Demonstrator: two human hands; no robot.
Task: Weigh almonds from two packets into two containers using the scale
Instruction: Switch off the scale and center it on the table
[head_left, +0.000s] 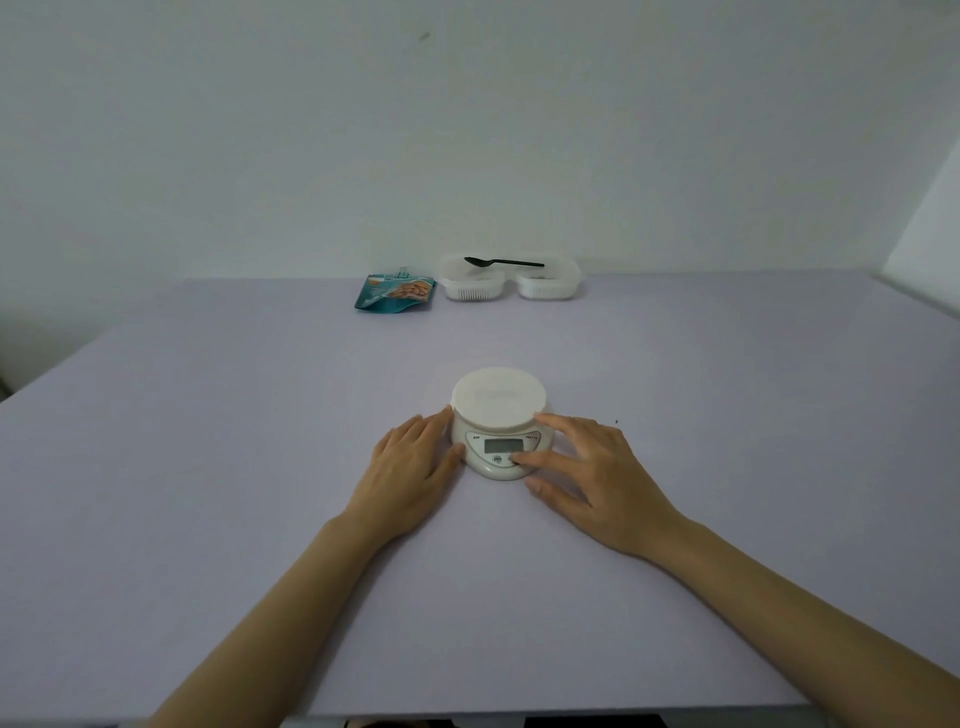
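Left hand (410, 467) flat against small white round-topped digital scale (500, 423), fingers together, right hand (587, 475) splayed, fingertip on its button, lilac table (208, 467)

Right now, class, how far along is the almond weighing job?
Barely begun. Done: scale set out, platform bare. In hand: left hand steadies its side while right hand presses at the front buttons. Left: the almond packet and both containers, spoon across them, wait at the back.

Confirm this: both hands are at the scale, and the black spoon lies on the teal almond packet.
Not quite. In the head view the black spoon lies across the two white containers, not on the teal almond packet. Both hands, left hand and right hand, are at the scale.
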